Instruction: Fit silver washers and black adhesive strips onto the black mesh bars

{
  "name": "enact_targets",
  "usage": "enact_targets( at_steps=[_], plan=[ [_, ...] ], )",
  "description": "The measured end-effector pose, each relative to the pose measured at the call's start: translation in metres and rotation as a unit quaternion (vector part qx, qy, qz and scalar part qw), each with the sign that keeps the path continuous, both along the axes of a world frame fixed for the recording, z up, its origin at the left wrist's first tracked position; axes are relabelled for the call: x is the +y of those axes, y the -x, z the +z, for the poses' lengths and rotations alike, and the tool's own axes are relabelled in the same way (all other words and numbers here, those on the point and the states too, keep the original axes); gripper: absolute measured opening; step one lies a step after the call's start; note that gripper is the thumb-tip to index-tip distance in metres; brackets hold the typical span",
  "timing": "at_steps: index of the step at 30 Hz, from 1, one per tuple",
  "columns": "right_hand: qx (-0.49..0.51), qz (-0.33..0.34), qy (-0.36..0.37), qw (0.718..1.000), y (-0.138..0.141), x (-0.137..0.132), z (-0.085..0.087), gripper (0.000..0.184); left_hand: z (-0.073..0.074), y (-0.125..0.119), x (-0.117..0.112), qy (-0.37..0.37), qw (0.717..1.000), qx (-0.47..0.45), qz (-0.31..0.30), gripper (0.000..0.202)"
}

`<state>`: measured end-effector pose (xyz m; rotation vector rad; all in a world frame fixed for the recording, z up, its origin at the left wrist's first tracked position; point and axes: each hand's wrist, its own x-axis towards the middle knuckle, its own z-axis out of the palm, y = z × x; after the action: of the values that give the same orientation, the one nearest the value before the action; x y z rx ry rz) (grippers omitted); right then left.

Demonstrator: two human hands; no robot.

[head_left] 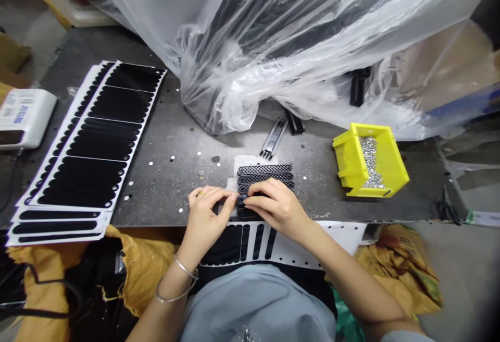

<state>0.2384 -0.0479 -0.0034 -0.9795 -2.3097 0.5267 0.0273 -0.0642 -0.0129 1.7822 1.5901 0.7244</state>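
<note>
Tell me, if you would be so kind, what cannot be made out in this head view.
Head view only:
The black piece between the fingers: mostly hidden by the left hand and right hand.
The black object: blurred by the clear plastic sheeting.
The metal pieces in the yellow bin: too small to identify.
The white device: cut off by the left edge.

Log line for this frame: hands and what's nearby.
left hand: at black strips | right hand: on black strips | nearby: yellow bin, black sheets
</note>
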Motion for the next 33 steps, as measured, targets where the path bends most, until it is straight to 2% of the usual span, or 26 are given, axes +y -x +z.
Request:
enact_targets(
  at_steps=[5, 7, 9, 12, 15, 19, 22, 25, 27, 28, 30, 32, 33],
  plan=[
    [-0.052, 0.001, 0.008, 0.999, -0.009, 0.000, 0.014, 0.021, 0.001, -0.004, 0.002, 0.013, 1.000, 0.018, -0.004, 0.021],
    [-0.036, -0.037, 0.055, 0.997, -0.025, -0.001, 0.021, 0.018, 0.001, -0.004, 0.003, 0.018, 1.000, 0.018, -0.007, 0.022],
    [0.009, -0.088, 0.132, 0.987, -0.045, -0.002, 0.023, 0.017, 0.001, -0.004, 0.003, 0.020, 1.000, 0.014, -0.009, 0.022],
    [0.075, -0.131, 0.204, 0.967, -0.067, -0.004, 0.018, 0.010, 0.000, -0.003, 0.003, 0.014, 1.000, 0.008, -0.010, 0.023],
    [0.106, -0.138, 0.198, 0.965, -0.072, -0.004, 0.009, 0.011, 0.000, -0.003, 0.003, 0.007, 1.000, 0.011, -0.009, 0.023],
    [0.115, -0.115, 0.193, 0.968, -0.068, -0.005, 0.004, 0.010, -0.001, -0.002, 0.006, 0.003, 1.000, 0.020, -0.015, 0.023],
    [0.102, -0.136, 0.127, 0.977, -0.070, -0.013, 0.005, 0.013, 0.000, 0.000, 0.005, -0.014, 0.999, 0.031, -0.024, 0.023],
    [0.072, -0.208, 0.054, 0.974, -0.078, -0.033, 0.005, 0.014, 0.004, -0.003, -0.008, -0.109, 0.993, 0.050, 0.003, 0.014],
    [0.017, -0.208, 0.069, 0.976, -0.086, -0.052, 0.005, 0.015, 0.009, -0.012, -0.022, -0.186, 0.982, 0.032, 0.006, 0.004],
    [-0.014, -0.191, 0.081, 0.978, -0.090, -0.062, 0.004, 0.017, 0.011, -0.018, -0.030, -0.204, 0.979, 0.015, -0.020, 0.007],
    [-0.050, -0.148, 0.084, 0.984, -0.098, -0.078, 0.006, 0.013, 0.015, -0.032, -0.042, -0.193, 0.974, -0.011, -0.116, 0.020],
    [-0.037, -0.120, 0.051, 0.991, -0.104, -0.090, 0.013, 0.015, 0.018, -0.045, -0.047, -0.155, 0.967, 0.002, -0.200, 0.035],
    [-0.028, -0.117, 0.028, 0.992, -0.107, -0.093, 0.017, 0.018, 0.019, -0.049, -0.048, -0.141, 0.965, 0.014, -0.221, 0.039]
  ],
)
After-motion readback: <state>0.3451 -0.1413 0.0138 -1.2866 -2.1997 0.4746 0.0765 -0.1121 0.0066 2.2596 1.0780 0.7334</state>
